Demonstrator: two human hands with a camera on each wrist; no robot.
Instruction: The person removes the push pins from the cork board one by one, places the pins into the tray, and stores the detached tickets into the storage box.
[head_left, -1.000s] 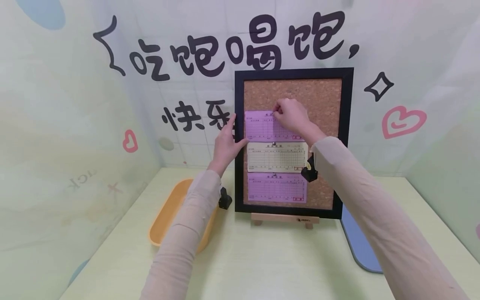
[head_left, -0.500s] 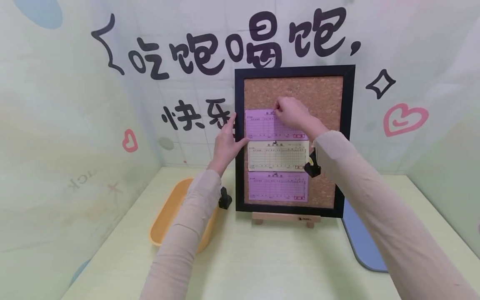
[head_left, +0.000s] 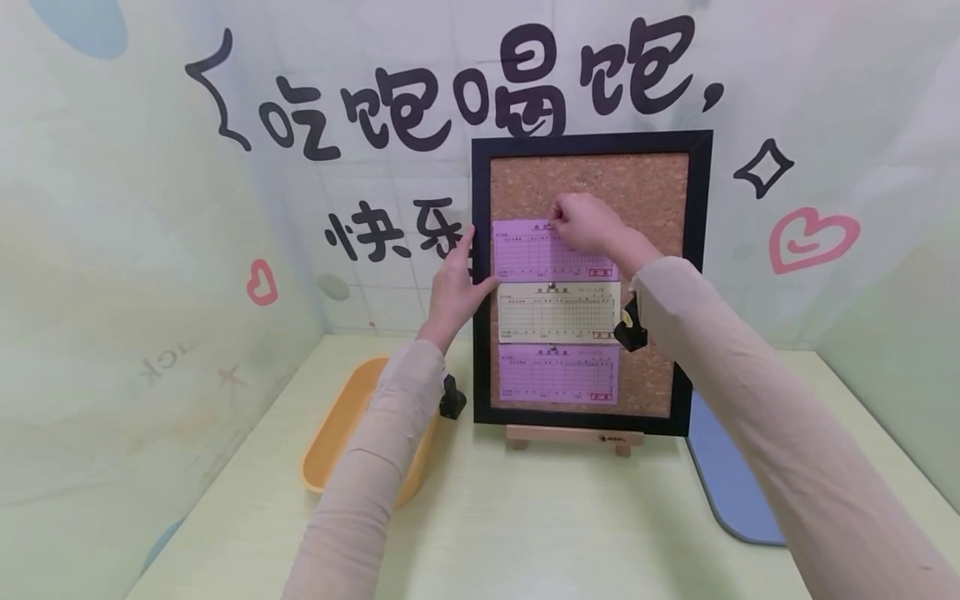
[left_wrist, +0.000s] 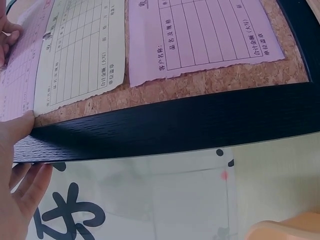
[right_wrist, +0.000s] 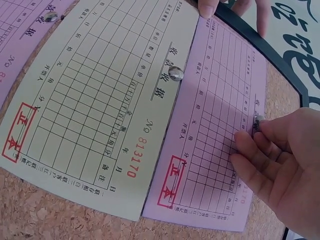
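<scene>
A black-framed corkboard [head_left: 592, 177] stands upright, bearing a top pink receipt [head_left: 521, 257], a pale yellow receipt [head_left: 558, 315] and a lower pink receipt [head_left: 558, 379]. My left hand [head_left: 453, 292] grips the board's left frame edge, thumb in front and fingers behind. At the upper edge of the top receipt, my right hand [head_left: 588, 225] pinches a silver thumbtack [right_wrist: 257, 121], partly hidden by thumb and fingertip. Domed thumbtacks also sit at the top edges of the yellow receipt [right_wrist: 176, 73] and the lower pink one [right_wrist: 51, 16].
The board rests on a small wooden easel [head_left: 573, 436]. An orange tray [head_left: 318, 454] stands at the left, beneath my left forearm. Behind the board at the right lies a blue mat [head_left: 731, 492]. A printed wall sheet [head_left: 390, 292] rises close behind the board.
The head view has shifted slightly. Both hands keep their places, the left on the frame and the right at the top pink receipt's upper edge.
</scene>
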